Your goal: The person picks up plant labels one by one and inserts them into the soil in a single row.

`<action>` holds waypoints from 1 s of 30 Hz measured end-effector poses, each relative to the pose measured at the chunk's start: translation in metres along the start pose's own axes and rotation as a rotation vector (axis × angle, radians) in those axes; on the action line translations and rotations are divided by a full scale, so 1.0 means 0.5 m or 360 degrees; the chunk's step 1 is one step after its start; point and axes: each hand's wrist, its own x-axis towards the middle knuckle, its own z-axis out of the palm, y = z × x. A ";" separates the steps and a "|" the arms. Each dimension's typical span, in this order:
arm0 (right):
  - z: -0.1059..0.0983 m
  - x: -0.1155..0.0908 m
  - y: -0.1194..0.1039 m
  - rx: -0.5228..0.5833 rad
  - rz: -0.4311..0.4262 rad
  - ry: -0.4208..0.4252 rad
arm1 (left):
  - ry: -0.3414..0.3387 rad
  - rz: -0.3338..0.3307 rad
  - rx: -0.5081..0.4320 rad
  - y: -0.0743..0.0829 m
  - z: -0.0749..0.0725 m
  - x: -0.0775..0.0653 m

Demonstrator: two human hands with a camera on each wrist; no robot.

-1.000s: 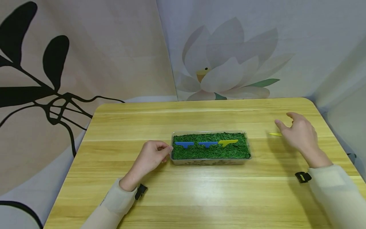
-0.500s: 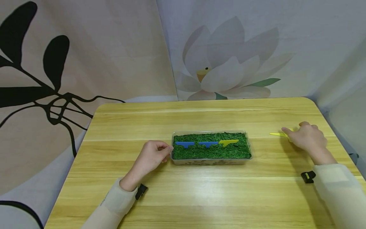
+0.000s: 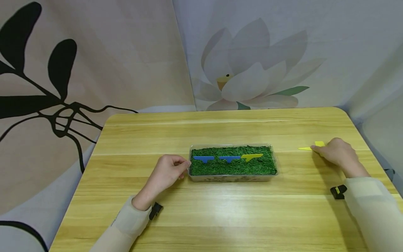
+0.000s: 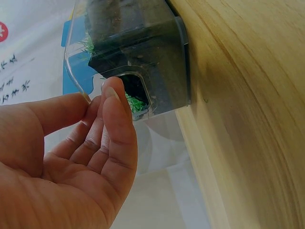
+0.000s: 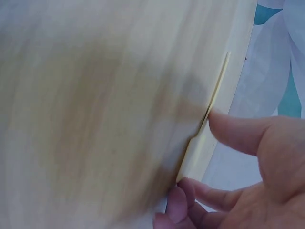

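Observation:
A clear plastic box [image 3: 231,179] full of green grass [image 3: 217,169] stands mid-table. Two blue plant labels [image 3: 229,158] and one yellow plant label [image 3: 248,156] stick up from the grass in a row. My left hand [image 3: 163,173] pinches the box's left rim between thumb and fingers, seen closely in the left wrist view. Off to the right, another yellow plant label [image 3: 319,143] lies on the table, its pointed end to the left. My right hand [image 3: 338,154] holds it, thumb on one edge and curled fingers [image 5: 177,205] at its wide end.
The wooden table [image 3: 214,217] has its back edge near a patterned cloth [image 3: 252,63]. A black strap piece [image 3: 155,210] hangs under the left wrist and another black piece [image 3: 338,191] under the right.
My right hand has come down and slightly right onto the loose yellow plant label, its fingers closing around it. The left hand and the box have stayed still.

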 end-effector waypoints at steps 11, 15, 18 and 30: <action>0.008 0.012 -0.002 0.0099 -0.0048 0.0049 | 0.0000 -0.0010 0.0013 0.000 0.000 0.000; 0.013 0.012 0.007 0.0127 -0.0063 0.0140 | 0.0000 -0.0001 0.0012 0.000 0.001 0.000; 0.016 0.008 0.015 0.0205 -0.0051 0.0203 | -0.0003 -0.0004 0.0015 -0.001 0.001 0.000; -0.002 -0.018 -0.015 0.0717 -0.0188 0.0349 | 0.0003 0.0010 0.0017 -0.002 -0.001 0.000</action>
